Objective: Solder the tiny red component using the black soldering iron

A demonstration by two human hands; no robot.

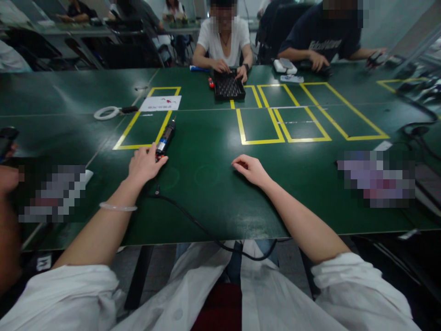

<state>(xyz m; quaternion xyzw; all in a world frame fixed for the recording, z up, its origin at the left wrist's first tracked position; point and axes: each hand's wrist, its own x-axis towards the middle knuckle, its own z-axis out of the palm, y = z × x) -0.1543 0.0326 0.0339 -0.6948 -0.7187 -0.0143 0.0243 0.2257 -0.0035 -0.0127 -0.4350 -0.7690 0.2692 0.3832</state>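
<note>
My left hand [144, 164] rests on the green table [206, 184] with its fingers closed round the near end of an electric screwdriver [166, 136], which lies flat and points away from me. The tool's black cable [193, 220] runs from under that hand back over the table's near edge. My right hand [248, 168] lies on the table to the right, fingers loosely curled downward, with nothing visible in it.
Yellow tape rectangles [263, 126] mark the table. A white paper [160, 103] and a white tape ring [106, 112] lie at left. Across the table a person in white handles a black tray [228, 87]; another person sits at far right.
</note>
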